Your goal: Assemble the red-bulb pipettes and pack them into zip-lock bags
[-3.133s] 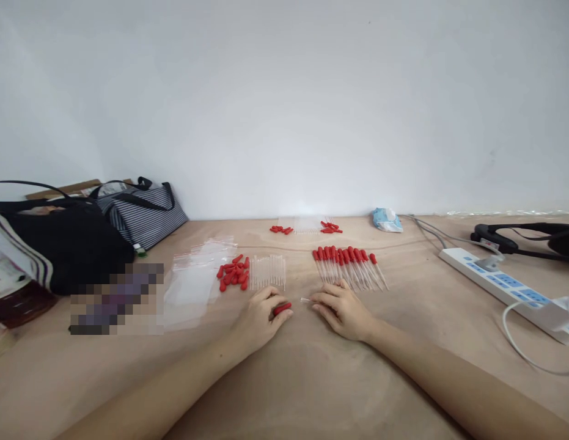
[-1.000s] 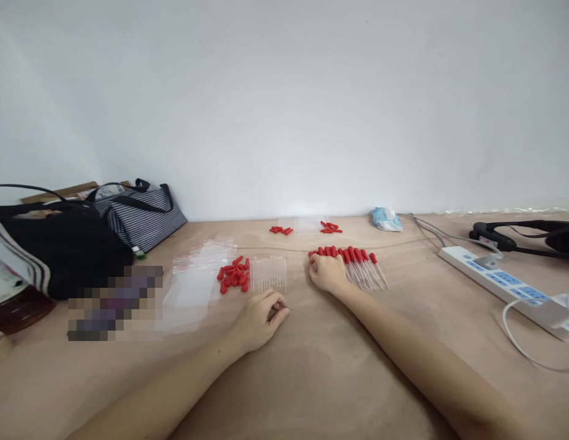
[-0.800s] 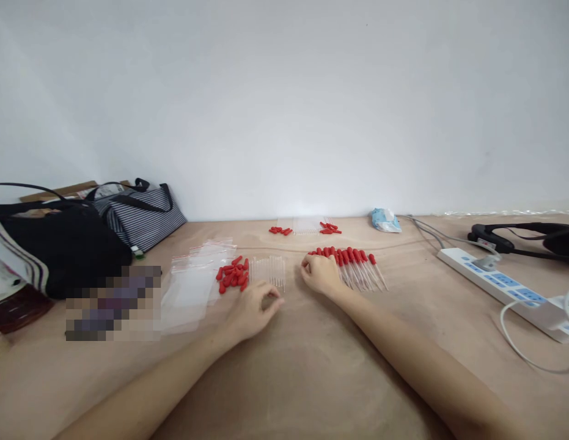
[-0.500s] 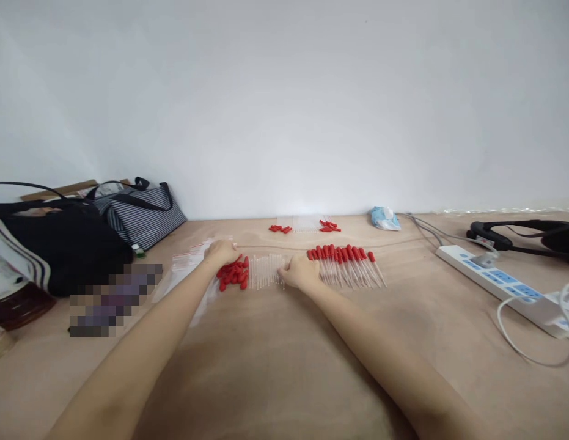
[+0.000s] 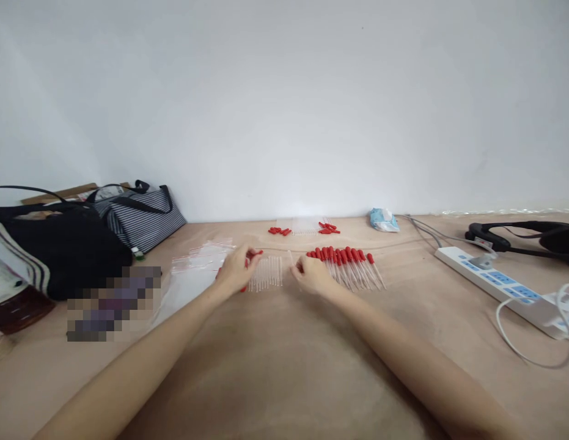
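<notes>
My left hand [image 5: 239, 267] pinches a small red rubber bulb [image 5: 258, 252] above the left end of a row of clear thin tubes [image 5: 266, 273]. My right hand [image 5: 310, 274], just right of that row, is closed on one clear tube [image 5: 290, 258] that stands up from the fingers. To its right lie several tubes with red bulbs fitted [image 5: 343, 255], side by side. Loose red bulbs [image 5: 243, 288] are mostly hidden under my left hand.
Plastic zip bags [image 5: 192, 269] lie at the left, beside a striped bag [image 5: 144, 217] and a black bag [image 5: 82, 250]. Near the wall are more red bulbs [image 5: 279, 231] and a blue packet [image 5: 384, 220]. A power strip [image 5: 490, 278] with cables is at the right.
My left hand has moved right from the loose bulbs with one red bulb in its fingers. My right hand has drawn slightly right, away from the row, with a tube.
</notes>
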Demonstrator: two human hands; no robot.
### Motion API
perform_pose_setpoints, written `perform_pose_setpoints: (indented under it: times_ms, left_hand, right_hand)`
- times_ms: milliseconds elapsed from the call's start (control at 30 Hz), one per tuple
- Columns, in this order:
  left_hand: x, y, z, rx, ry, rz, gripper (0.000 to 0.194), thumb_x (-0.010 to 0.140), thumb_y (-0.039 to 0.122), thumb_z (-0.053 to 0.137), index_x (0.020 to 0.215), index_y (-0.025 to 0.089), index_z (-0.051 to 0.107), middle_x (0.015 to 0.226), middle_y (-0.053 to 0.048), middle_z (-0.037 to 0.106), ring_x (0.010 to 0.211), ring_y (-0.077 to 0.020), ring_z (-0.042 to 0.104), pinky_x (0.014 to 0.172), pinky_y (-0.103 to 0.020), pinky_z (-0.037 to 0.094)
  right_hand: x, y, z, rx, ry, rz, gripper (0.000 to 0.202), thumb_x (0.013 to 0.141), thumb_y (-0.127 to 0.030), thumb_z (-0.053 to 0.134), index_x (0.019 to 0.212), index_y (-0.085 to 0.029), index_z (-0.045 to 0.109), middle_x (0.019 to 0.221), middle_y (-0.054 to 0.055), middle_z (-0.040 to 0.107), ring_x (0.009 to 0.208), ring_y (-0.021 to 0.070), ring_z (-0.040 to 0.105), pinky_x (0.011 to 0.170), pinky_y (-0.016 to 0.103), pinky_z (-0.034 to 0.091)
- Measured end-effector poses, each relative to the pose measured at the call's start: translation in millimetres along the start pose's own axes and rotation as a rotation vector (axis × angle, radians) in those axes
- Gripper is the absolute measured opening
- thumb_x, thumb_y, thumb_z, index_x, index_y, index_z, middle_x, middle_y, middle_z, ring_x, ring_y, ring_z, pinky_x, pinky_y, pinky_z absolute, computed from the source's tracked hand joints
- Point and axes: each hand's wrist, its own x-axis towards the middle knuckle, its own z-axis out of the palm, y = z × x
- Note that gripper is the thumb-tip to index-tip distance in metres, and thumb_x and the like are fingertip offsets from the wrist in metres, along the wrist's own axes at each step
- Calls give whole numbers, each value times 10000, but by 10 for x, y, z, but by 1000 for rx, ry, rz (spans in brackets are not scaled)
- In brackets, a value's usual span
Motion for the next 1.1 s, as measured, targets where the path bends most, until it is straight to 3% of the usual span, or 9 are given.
perform_pose_setpoints:
  times_ms: [100, 167, 300, 867, 1100]
  left_hand:
    - [-399, 155, 123, -257, 0, 225, 135, 814, 233, 477, 913, 162, 535, 868, -28, 633, 815, -147, 592, 728, -242, 458]
    - [-592, 221, 203, -333, -12, 317, 166, 815, 208, 475, 956, 167, 551, 871, -35, 625, 804, -157, 588, 725, -269, 462]
    - [-749, 291, 277, -356, -74, 446, 168, 833, 198, 455, 904, 180, 607, 814, -31, 600, 752, -149, 573, 704, -271, 459]
    - [-772, 301, 293, -349, -16, 550, 174, 859, 228, 434, 914, 186, 593, 836, -30, 636, 768, -156, 567, 706, -283, 419]
    - [-770, 320, 288, -353, -19, 584, 223, 868, 280, 424, 774, 180, 600, 703, -17, 625, 677, -147, 553, 679, -291, 390]
  right_hand:
    - [-216, 292, -25, 49, 110, -302, 147, 839, -227, 410, 847, -140, 528, 748, 60, 623, 675, 143, 561, 643, 251, 356]
    - [-367, 488, 7, 32, 201, -513, 138, 849, -204, 404, 865, -142, 527, 770, 54, 620, 683, 141, 545, 713, 287, 336]
    - [-592, 708, 101, -10, 337, -736, 207, 869, -175, 380, 975, -167, 557, 766, 43, 616, 679, 131, 524, 780, 323, 288]
    - [-643, 616, 188, 96, 292, -758, 233, 859, -190, 423, 1016, -197, 594, 719, 20, 613, 664, 115, 522, 773, 329, 260]
    - [-671, 606, 172, 55, 220, -790, 248, 858, -196, 423, 1042, -210, 589, 734, 25, 592, 669, 117, 508, 684, 294, 290]
